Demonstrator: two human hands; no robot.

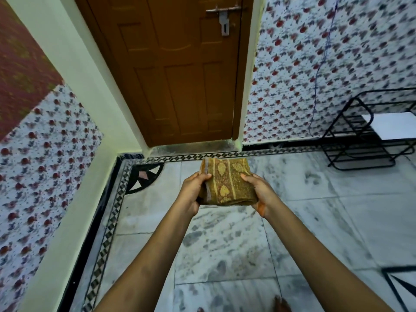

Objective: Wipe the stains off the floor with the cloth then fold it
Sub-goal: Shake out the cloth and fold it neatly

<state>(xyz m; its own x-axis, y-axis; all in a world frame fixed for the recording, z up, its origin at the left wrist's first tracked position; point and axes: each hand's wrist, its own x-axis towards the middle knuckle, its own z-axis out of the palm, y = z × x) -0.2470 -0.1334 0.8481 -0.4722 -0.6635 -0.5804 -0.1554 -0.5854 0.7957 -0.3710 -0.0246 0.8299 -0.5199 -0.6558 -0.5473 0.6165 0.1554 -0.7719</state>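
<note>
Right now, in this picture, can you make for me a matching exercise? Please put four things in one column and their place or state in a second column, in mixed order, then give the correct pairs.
Column one:
1. cloth
2. door
3. black rack
4. latch

Column two:
A. stands on the floor at the right, by the flowered wall
B. folded, held between the left hand and the right hand
C. metal, near the top of the door
D. brown, closed, straight ahead

Pairs: 1-B, 2-D, 3-A, 4-C
</note>
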